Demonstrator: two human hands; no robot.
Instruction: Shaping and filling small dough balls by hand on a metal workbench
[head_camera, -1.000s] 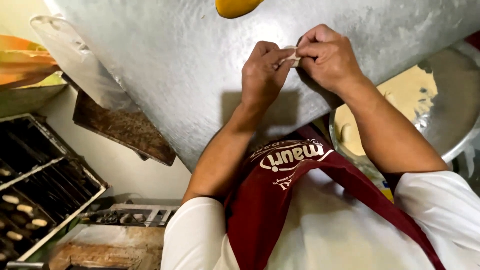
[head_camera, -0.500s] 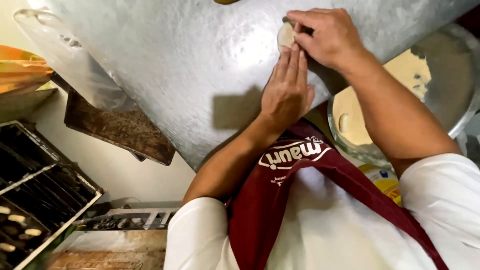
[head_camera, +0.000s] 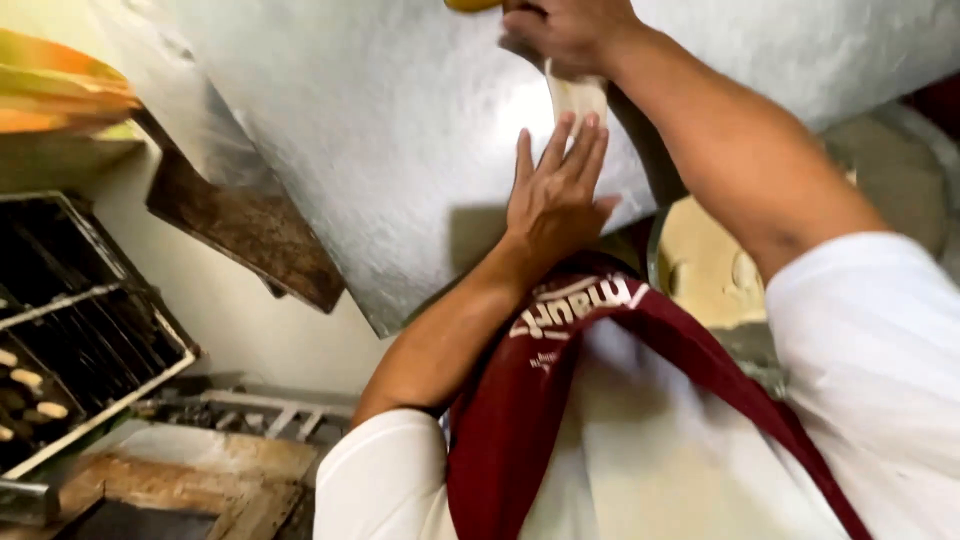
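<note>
A pale strip of dough (head_camera: 578, 97) lies stretched on the metal worktable (head_camera: 380, 150). My left hand (head_camera: 555, 190) lies flat, fingers together, its fingertips pressing on the near end of the strip. My right hand (head_camera: 568, 32) is closed around the far end of the strip, near the top edge of the view. A dark red apron (head_camera: 560, 400) over a white shirt fills the lower half of the view.
A round metal bowl (head_camera: 900, 180) holding a mass of pale dough (head_camera: 705, 265) sits at the table's right. A dark wooden board (head_camera: 245, 225) hangs at the table's left edge. A baking rack with small rolls (head_camera: 30, 390) stands lower left. A yellow object (head_camera: 470, 4) sits at the top.
The dough has gone from a small piece pinched between both hands to a long strip. My right hand moved away up the table with one end, while my left hand flattened onto the other.
</note>
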